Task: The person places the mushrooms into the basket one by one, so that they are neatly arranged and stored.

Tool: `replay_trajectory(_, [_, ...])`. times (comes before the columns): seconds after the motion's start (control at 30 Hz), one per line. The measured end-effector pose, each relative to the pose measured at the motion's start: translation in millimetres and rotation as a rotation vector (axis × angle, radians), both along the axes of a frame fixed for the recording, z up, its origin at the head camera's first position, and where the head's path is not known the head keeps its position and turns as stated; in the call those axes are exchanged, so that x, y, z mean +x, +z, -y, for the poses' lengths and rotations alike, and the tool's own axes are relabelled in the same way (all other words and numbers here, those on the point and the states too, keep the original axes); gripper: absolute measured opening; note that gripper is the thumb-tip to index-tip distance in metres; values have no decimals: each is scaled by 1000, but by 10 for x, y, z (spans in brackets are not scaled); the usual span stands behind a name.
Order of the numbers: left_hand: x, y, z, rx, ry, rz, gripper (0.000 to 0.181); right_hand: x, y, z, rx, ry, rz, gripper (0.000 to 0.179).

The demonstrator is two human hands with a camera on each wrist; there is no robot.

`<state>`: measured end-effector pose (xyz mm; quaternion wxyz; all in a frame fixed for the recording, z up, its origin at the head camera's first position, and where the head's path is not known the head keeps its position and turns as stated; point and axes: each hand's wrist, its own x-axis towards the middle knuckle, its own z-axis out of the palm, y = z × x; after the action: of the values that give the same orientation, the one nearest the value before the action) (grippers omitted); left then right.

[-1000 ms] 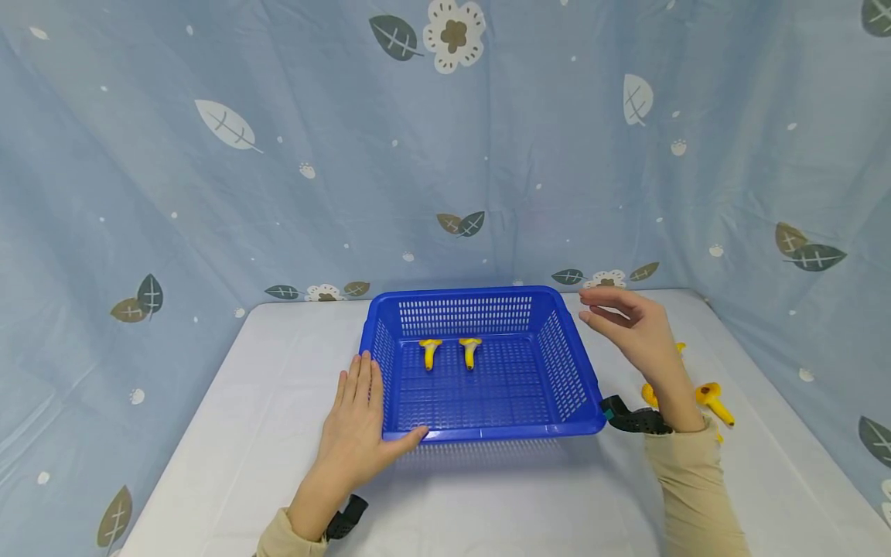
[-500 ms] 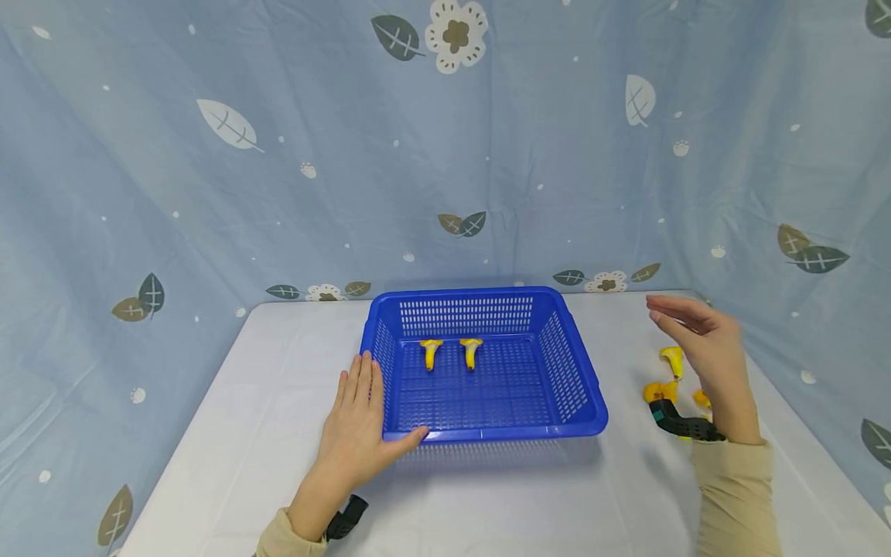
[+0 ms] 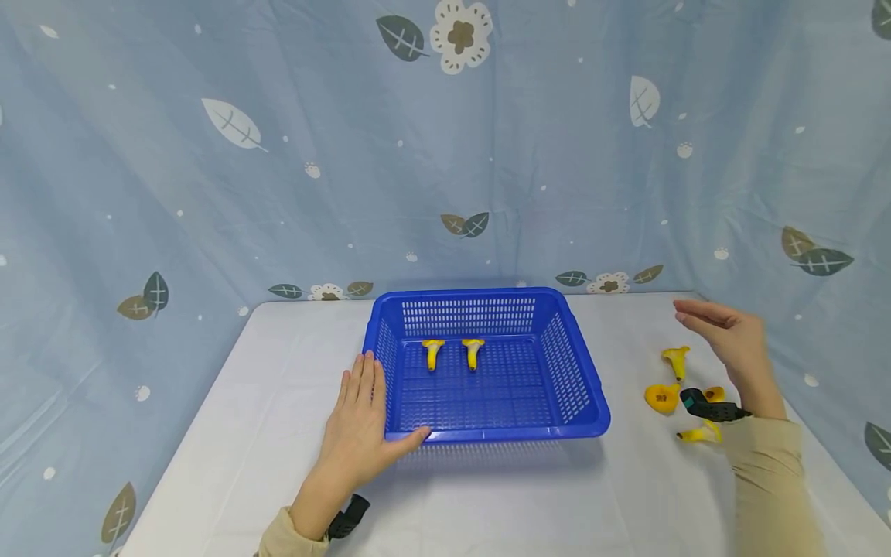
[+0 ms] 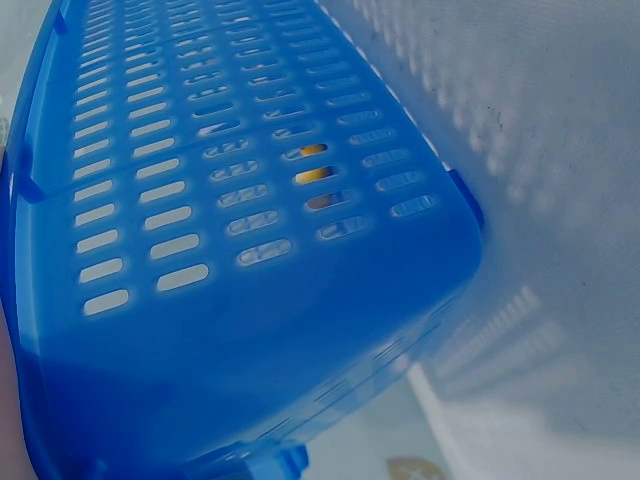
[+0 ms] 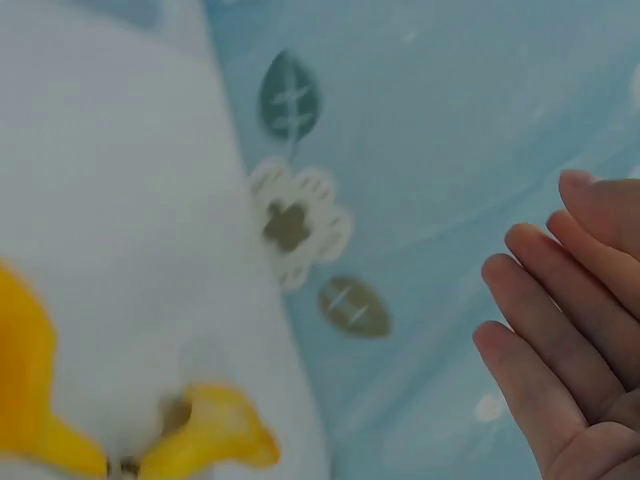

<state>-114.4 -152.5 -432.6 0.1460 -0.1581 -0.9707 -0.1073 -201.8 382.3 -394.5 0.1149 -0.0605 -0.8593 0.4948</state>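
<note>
My left hand rests on the near left corner of a blue plastic basket, fingers straight along its left rim and thumb on the front rim. Inside the basket lie two yellow mushrooms, a left one and a right one. My right hand hovers over the right side of the table, holding nothing, its fingers loosely bent. Below and beside it lie several yellow mushrooms: one upright-looking, one cap-up, one lying sideways and one partly behind the wrist strap.
A white-covered table carries everything. Behind it and at both sides hangs a blue curtain with leaf and flower prints. In the left wrist view, the slotted basket wall fills much of the picture.
My right hand has moved from beside the basket's right rim to the right, above the loose mushrooms, bringing more of them into sight. The left hand and basket stay put.
</note>
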Motion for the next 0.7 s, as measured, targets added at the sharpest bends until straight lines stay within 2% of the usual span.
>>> replay_trajectory(0.2, [-1,4,-7,-7,1,8,122,-122,-103,-263,111,101,107,56])
replay_trajectory(0.4, [5,19,-9,-8,8,20,122,-249,-148,-397,210,202,201,59])
replay_trajectory(0.7, [6,14,-8,-10,3,12,123,-406,-201,-410,469,251,350,51])
